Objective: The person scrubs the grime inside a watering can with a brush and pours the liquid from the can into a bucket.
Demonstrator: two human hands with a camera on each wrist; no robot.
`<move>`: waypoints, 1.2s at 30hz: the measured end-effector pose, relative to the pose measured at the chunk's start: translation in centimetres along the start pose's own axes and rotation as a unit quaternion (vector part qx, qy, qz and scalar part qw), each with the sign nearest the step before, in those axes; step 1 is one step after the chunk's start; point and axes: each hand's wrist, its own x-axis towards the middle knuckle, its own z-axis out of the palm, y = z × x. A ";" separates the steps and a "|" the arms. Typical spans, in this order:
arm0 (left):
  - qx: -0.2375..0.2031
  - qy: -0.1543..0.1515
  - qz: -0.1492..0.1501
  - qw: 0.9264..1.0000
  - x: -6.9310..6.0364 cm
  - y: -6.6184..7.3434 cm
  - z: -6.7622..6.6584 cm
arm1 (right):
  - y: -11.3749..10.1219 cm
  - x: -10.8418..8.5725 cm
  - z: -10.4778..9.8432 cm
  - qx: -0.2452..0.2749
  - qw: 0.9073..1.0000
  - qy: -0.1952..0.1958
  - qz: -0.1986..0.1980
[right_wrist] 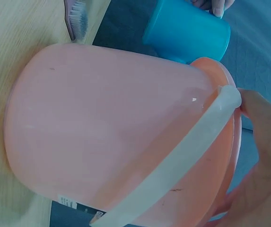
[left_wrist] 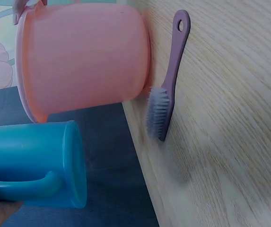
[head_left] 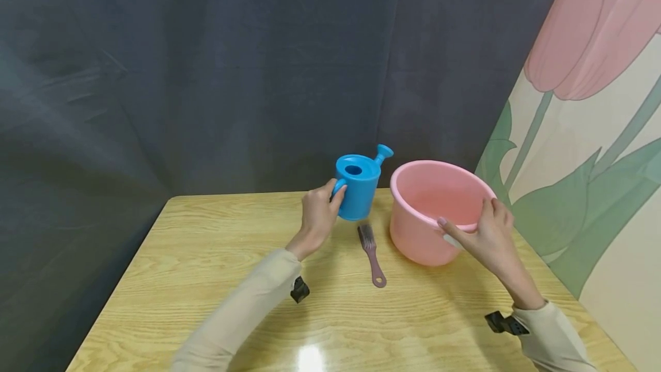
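A blue watering can (head_left: 358,188) is held up over the back of the table by my left hand (head_left: 319,211), whose fingers and thumb grip its handle. Its spout points right, towards a pink bucket (head_left: 420,240). My right hand (head_left: 493,237) pinches the bucket's near right rim, thumb on the near side. In the right wrist view, the bucket's white handle (right_wrist: 173,161) hangs down across its outer side. A purple brush (head_left: 373,257) lies between the can and the bucket, untouched; the left wrist view shows its pale bristles (left_wrist: 157,112) facing the bucket side.
The wooden table (head_left: 206,268) ends at a dark curtain (head_left: 258,73) at the back. On the right, a wall painted with tulips (head_left: 583,188) runs along the table's edge.
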 end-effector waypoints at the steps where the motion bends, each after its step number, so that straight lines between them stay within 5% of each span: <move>1: 0.001 0.000 -0.001 1.000 0.1 0.1 0.1 | 0.0 0.0 0.0 -0.001 1.000 -0.001 0.001; 13: 0.012 -0.013 0.006 1.000 0.9 1.2 1.6 | -0.1 -0.1 0.5 -0.002 1.000 0.009 -0.006; 21: 0.069 -0.007 0.070 0.995 1.6 2.2 1.7 | -0.2 -0.1 0.6 0.002 1.000 0.005 -0.018; 26: 0.115 -0.012 0.115 0.987 1.7 2.7 1.9 | -0.2 -0.2 0.6 -0.003 1.000 0.002 -0.023; 36: 0.231 -0.010 0.174 0.957 2.1 4.4 2.3 | -0.1 -0.1 0.4 -0.003 1.000 -0.002 -0.030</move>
